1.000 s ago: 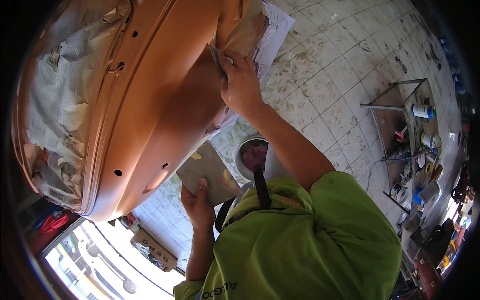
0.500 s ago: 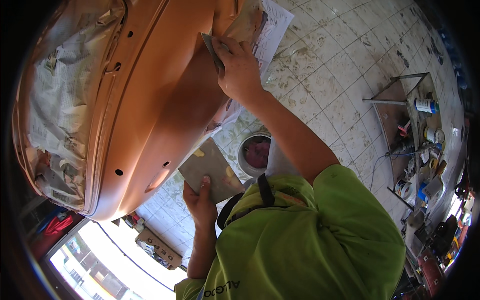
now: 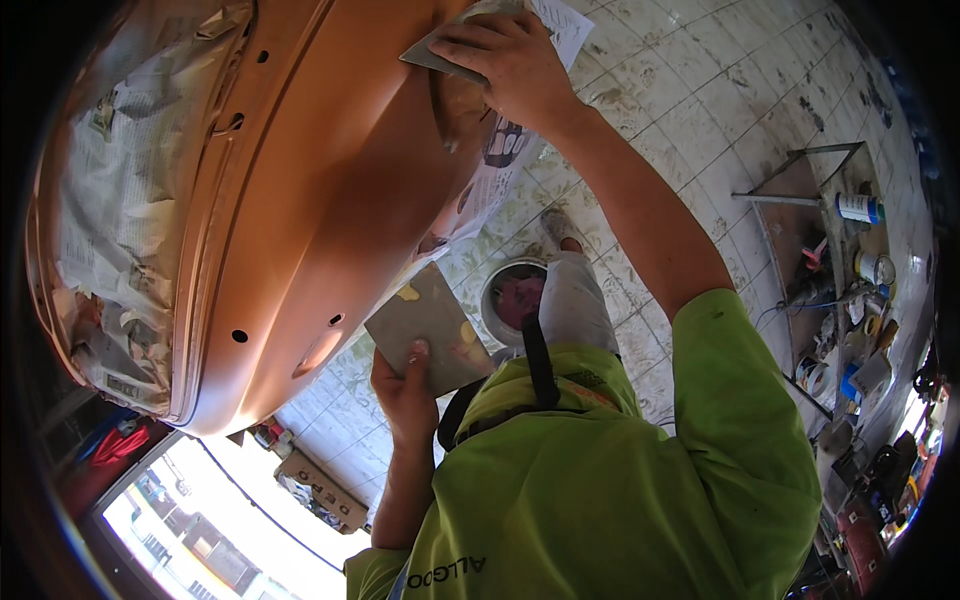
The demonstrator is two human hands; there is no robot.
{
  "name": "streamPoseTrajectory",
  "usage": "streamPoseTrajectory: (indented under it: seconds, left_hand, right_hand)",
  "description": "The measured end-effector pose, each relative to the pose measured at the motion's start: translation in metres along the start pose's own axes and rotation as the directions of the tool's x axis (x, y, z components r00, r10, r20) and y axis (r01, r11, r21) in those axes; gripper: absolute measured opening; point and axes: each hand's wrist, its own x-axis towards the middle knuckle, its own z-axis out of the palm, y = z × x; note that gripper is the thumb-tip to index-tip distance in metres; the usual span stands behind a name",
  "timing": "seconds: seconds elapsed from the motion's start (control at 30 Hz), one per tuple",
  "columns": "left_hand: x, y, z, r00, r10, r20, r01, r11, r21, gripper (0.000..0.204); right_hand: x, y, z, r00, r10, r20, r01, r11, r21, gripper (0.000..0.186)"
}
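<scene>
My right hand grips a thin grey flat spreader against the upper edge of the copper-coloured car panel, where newspaper is taped along the edge. Its fingers lie bent over the spreader. My left hand, lower down beside the panel, holds a grey rectangular board from underneath with the thumb on top. Yellow blobs of paste sit on the board. A window opening of the car body on the left is covered with newspaper and clear plastic.
A bucket with pink contents stands on the tiled floor beside my leg. At the right, a metal-framed stand holds cans, tape rolls and tools. A cardboard box lies at the lower left near a bright opening.
My right hand has moved up and right along the panel, turning the spreader flatter. My left hand and board have shifted slightly up and right. My leg and foot now show beside the bucket.
</scene>
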Motion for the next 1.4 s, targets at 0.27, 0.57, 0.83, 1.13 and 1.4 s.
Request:
streamPoseTrajectory:
  seconds: [0.27,0.57,0.83,1.13,1.4]
  left_hand:
    - [-0.003,-0.004,0.002,1.0,-0.01,-0.01,0.011,0.997,0.078,0.032]
    - [0.0,-0.02,0.005,0.999,-0.053,-0.013,0.054,0.997,0.059,0.034]
    - [0.025,-0.13,-0.019,0.979,-0.089,0.184,0.111,0.988,-0.111,0.041]
    - [0.037,-0.223,-0.025,0.966,-0.078,0.246,0.107,0.989,-0.104,0.033]
    - [0.011,-0.222,-0.001,0.993,-0.073,0.096,0.095,0.964,-0.248,0.029]
  right_hand:
    - [-0.043,-0.001,0.026,0.996,-0.062,-0.065,0.057,0.996,-0.075,0.072]
    - [-0.029,0.002,0.015,0.992,-0.037,-0.118,0.032,0.998,-0.05,0.063]
    - [-0.168,-0.057,0.025,0.964,0.266,-0.032,-0.252,0.941,0.224,0.074]
    - [-0.143,-0.078,0.077,0.964,0.024,-0.266,-0.02,1.0,0.019,0.046]
    - [-0.062,-0.048,0.083,0.889,-0.211,-0.406,0.196,0.977,-0.079,0.04]
